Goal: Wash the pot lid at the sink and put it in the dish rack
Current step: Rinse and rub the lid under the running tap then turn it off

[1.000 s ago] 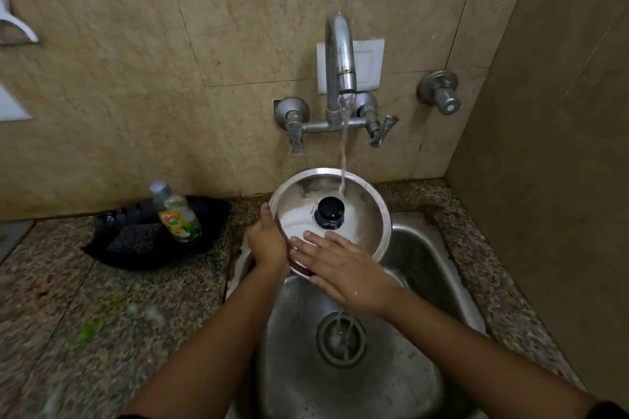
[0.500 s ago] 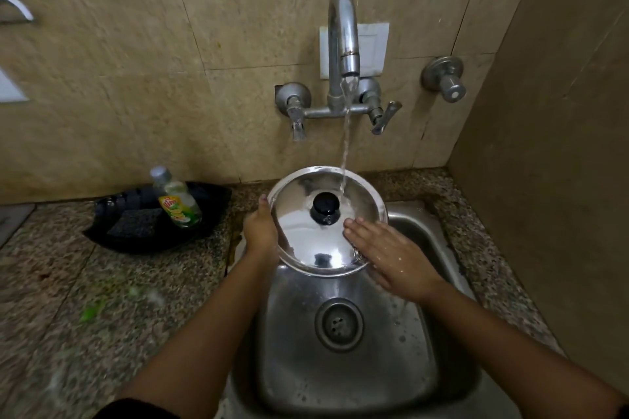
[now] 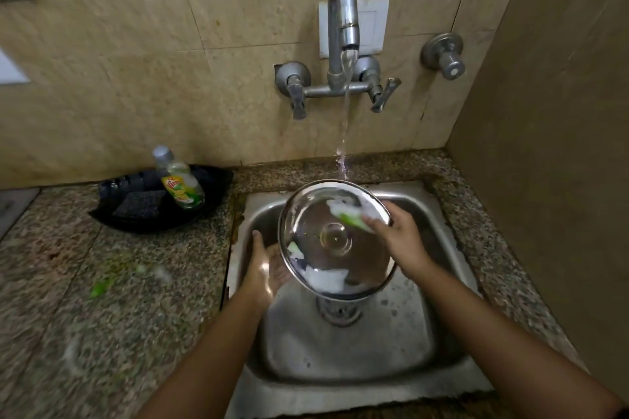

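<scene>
Pot lid: the round stainless-steel pot lid (image 3: pixel 335 241) sits between your two hands above the basin, its concave underside turned up toward you, with bright reflections and white patches near its lower rim.
Right hand: your right hand (image 3: pixel 403 241) grips the lid's upper right rim, fingers curled over the edge onto the inner face. It is closed on the lid.
Left hand: your left hand (image 3: pixel 263 270) is under the lid's lower left edge, palm up and wet, fingers spread beneath the rim. It is open and cupped; you cannot tell from this view whether it touches the metal.
Water: a thin stream of water (image 3: pixel 343 133) falls from the curved chrome wall tap (image 3: pixel 342 17), directly beyond your right-hand grip, and lands at the lid's far rim.
Sink: the square stainless-steel sink (image 3: pixel 357 357) lies below both hands; its round drain (image 3: pixel 338 311) shows just under the lid's near edge.
Beyond your left hand: a black shallow tray (image 3: pixel 160 218) rests on the speckled granite counter (image 3: pixel 102 316), holding a clear dish-soap bottle with a green and yellow label (image 3: pixel 178 180) and a dark scrub pad (image 3: pixel 139 204).
Counter: small green scraps (image 3: pixel 100 287) lie to the left of your left wrist, blurred.
</scene>
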A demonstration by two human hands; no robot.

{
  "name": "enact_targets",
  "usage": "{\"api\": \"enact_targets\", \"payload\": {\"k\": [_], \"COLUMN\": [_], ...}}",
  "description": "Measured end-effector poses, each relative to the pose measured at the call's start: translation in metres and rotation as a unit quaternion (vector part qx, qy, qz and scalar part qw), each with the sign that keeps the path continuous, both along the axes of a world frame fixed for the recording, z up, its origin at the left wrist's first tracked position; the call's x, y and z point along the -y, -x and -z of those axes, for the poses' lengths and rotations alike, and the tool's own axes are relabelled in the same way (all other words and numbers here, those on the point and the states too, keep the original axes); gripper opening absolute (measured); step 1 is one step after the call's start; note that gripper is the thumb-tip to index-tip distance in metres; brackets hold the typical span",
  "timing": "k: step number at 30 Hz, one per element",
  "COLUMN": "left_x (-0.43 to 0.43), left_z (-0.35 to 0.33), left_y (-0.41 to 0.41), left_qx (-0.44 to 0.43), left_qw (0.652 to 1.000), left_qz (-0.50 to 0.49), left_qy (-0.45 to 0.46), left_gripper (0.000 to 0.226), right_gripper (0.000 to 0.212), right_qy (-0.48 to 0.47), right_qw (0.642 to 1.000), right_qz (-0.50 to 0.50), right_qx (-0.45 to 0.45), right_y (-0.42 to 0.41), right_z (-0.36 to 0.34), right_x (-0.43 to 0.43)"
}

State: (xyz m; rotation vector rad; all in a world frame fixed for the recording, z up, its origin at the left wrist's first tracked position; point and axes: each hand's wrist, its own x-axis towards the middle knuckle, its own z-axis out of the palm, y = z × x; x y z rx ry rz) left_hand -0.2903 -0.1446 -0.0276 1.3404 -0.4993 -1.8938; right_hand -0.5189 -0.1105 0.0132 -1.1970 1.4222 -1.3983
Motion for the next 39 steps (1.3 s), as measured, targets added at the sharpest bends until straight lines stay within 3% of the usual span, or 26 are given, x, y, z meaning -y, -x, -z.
{"api": "enact_targets", "payload": {"k": [2, 4, 7, 10, 13, 16, 18, 21, 25, 27, 30, 32, 35, 39], "left_x": [-0.005, -0.008, -0.010, -0.010, -0.013, -0.013, -0.009, 0.000, 0.006, 0.007, 0.007, 0.007, 0.011, 0.027], "left_z": [0.002, 0.003, 0.005, -0.001, -0.004, -0.001, -0.002, -0.001, 0.018, 0.031, 0.043, 0.042, 0.031, 0.034], "left_y": [0.003, 0.001, 0.001, 0.013, 0.026, 0.037, 0.046, 0.060, 0.049, 0.040, 0.038, 0.045, 0.059, 0.046], "left_qx": [-0.069, -0.066, -0.062, -0.038, -0.011, -0.028, 0.005, 0.042, 0.104, 0.123, 0.134, 0.128, 0.140, 0.134], "left_qw": [0.997, 0.997, 0.995, 0.997, 0.997, 0.996, 0.993, 0.990, 0.983, 0.982, 0.981, 0.984, 0.981, 0.980], "left_qz": [0.006, 0.018, 0.056, 0.026, -0.024, -0.062, -0.092, -0.110, -0.129, -0.127, -0.118, -0.100, -0.085, -0.106], "left_qy": [0.013, 0.023, 0.047, 0.060, 0.075, 0.065, 0.069, 0.079, 0.073, 0.071, 0.074, 0.076, 0.102, 0.098], "left_gripper": [0.073, 0.069, 0.067, 0.060, 0.045, 0.041, 0.039, 0.039, 0.040, 0.043, 0.041, 0.038, 0.038, 0.037], "right_gripper": [0.018, 0.019, 0.028, 0.029, 0.032, 0.059, 0.068, 0.078, 0.065, 0.067, 0.076, 0.075, 0.067, 0.061], "right_qy": [-0.063, -0.135, -0.210, -0.240, -0.209, -0.170, -0.139, -0.088, 0.007, -0.016, -0.118, -0.114, -0.014, 0.042], "right_qw": [0.991, 0.966, 0.943, 0.952, 0.960, 0.875, 0.835, 0.836, 0.786, 0.782, 0.791, 0.808, 0.832, 0.783], "right_qz": [0.037, 0.062, 0.068, 0.118, 0.147, 0.093, 0.035, -0.083, -0.249, -0.218, -0.047, -0.008, -0.093, -0.258], "right_qx": [0.114, 0.213, 0.249, 0.151, -0.114, -0.443, -0.531, -0.535, -0.565, -0.584, -0.598, -0.578, -0.546, -0.564], "right_y": [-0.004, -0.004, -0.001, 0.000, 0.000, -0.004, -0.019, -0.049, -0.058, -0.035, -0.010, -0.019, -0.061, -0.057], "right_z": [0.009, 0.016, 0.031, 0.038, 0.046, 0.057, 0.057, 0.055, 0.078, 0.100, 0.109, 0.100, 0.084, 0.095], "right_x": [-0.005, -0.010, -0.008, -0.002, 0.001, 0.006, 0.020, 0.040, 0.007, -0.010, 0.010, 0.037, 0.051, 0.009]}}
